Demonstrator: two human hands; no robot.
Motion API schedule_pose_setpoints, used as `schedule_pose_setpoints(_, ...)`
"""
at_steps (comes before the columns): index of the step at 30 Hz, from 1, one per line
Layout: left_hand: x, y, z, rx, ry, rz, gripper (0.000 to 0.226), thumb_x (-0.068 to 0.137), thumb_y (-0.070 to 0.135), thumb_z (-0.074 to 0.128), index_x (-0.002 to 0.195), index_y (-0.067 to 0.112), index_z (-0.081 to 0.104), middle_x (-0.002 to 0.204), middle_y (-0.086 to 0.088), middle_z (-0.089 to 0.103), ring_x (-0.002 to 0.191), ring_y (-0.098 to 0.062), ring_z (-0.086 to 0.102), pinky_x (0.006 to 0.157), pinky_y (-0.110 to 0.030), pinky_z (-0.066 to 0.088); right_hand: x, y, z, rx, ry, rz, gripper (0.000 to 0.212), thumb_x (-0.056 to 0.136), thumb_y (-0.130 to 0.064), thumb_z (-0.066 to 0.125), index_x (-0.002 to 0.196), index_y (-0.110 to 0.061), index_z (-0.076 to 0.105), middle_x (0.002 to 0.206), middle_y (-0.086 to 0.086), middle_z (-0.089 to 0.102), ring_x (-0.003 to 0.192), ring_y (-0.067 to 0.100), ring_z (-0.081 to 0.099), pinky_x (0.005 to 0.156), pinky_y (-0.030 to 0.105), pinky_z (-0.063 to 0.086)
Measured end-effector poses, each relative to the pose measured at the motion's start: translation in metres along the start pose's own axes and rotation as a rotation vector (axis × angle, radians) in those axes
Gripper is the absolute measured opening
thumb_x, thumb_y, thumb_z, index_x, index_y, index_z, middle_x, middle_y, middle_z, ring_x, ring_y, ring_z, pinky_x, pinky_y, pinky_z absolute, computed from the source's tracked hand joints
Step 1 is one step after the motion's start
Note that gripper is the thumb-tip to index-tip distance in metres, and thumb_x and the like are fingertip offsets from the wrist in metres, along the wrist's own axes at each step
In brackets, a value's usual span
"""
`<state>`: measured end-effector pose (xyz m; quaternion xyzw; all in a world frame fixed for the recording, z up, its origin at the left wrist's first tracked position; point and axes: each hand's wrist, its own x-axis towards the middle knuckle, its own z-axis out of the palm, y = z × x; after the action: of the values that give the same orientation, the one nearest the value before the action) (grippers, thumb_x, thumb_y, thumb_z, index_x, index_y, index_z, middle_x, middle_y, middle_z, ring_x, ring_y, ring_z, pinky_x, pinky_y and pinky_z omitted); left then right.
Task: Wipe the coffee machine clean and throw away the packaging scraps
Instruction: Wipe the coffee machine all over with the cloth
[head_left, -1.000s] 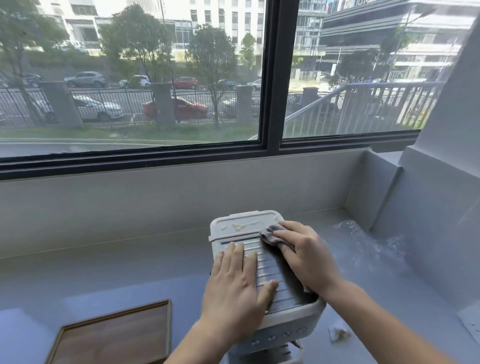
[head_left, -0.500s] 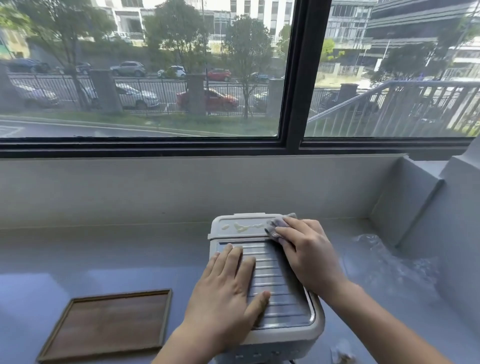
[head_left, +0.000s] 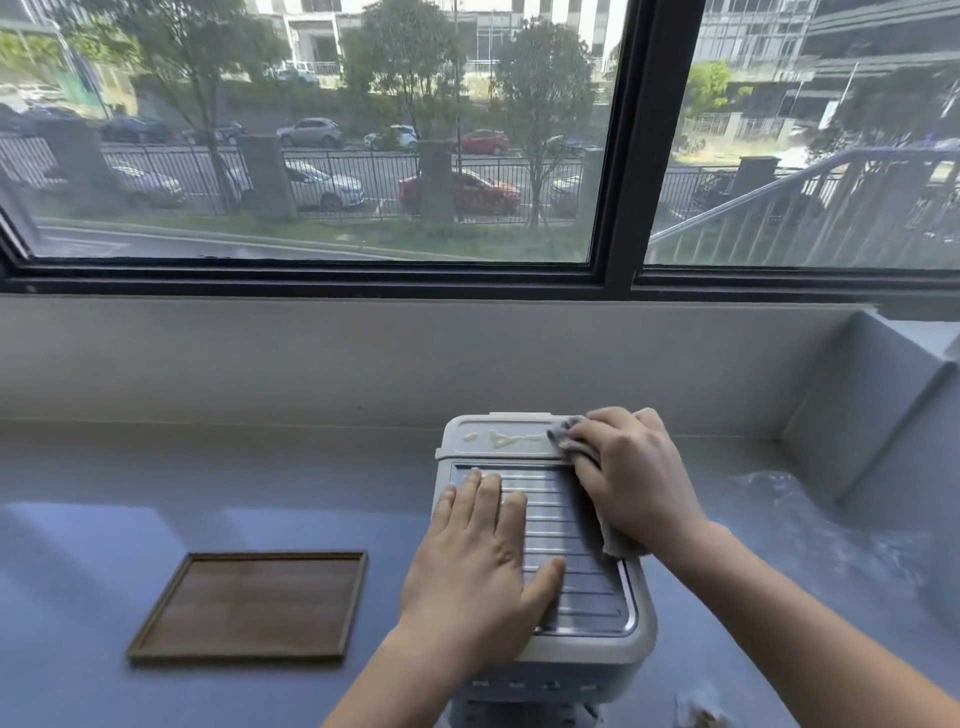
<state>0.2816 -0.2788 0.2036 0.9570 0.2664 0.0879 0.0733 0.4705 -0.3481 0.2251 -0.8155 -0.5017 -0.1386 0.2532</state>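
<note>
The white coffee machine (head_left: 584, 662) stands on the grey counter, seen from above, with a ribbed metal plate (head_left: 566, 525) on top. A pale creamy smear (head_left: 501, 439) lies on its white rear lid. My left hand (head_left: 478, 566) rests flat on the plate's left side, fingers spread. My right hand (head_left: 631, 473) presses a grey cloth (head_left: 566, 434) against the lid's right rear corner, just right of the smear. A small packaging scrap (head_left: 698, 712) lies on the counter at the machine's front right.
A wooden tray (head_left: 249, 605) lies on the counter (head_left: 208, 483) to the left. Crumpled clear plastic wrap (head_left: 810, 525) fills the right corner by the grey wall step (head_left: 857, 410). A low wall and a window run along the back.
My right hand slid the cloth from the metal plate back to the lid's right rear corner. My left hand stayed flat on the plate. The view dropped and shifted.
</note>
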Motion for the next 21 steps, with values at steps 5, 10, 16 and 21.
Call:
schedule_pose_setpoints(5,-0.002,-0.001,0.001,0.005,0.002,0.003,0.074,0.09,0.068,0.021,0.147,0.022,0.022,0.163,-0.004,0.01,0.153,-0.021,-0.005,0.124,-0.038,-0.01,0.016,-0.024,0.019,-0.074,-0.078,-0.048,0.019,0.095,-0.025,0.05,0.093,-0.02,0.069,0.1,-0.003,0.066,0.088,0.028,0.047,0.089,0.035,0.041)
schedule_pose_setpoints(10,-0.002,-0.001,0.002,-0.006,-0.014,0.006,0.077,0.089,0.069,0.019,0.149,0.022,0.019,0.164,-0.004,0.007,0.153,-0.02,-0.008,0.123,-0.038,-0.012,-0.011,-0.012,0.003,-0.014,0.002,-0.096,0.011,0.091,-0.031,0.062,0.087,-0.025,0.07,0.1,-0.012,0.067,0.078,0.021,0.041,0.08,0.034,0.046)
schedule_pose_setpoints(16,-0.002,-0.003,0.004,0.0,-0.002,0.003,0.077,0.089,0.069,0.019,0.15,0.021,0.021,0.165,-0.005,0.008,0.153,-0.022,-0.007,0.124,-0.039,-0.011,0.015,-0.018,0.005,0.097,0.044,0.021,0.012,0.087,-0.017,0.064,0.08,-0.02,0.074,0.087,-0.005,0.073,0.078,0.027,0.056,0.076,0.031,0.041)
schedule_pose_setpoints(21,-0.001,-0.002,0.004,0.029,-0.014,0.002,0.082,0.09,0.069,0.015,0.155,0.019,0.013,0.167,-0.009,-0.002,0.153,-0.022,-0.013,0.119,-0.036,-0.02,0.031,-0.042,0.023,0.221,-0.095,-0.01,0.019,0.09,-0.03,0.065,0.106,-0.027,0.075,0.12,-0.008,0.068,0.106,0.025,0.05,0.093,0.036,0.046)
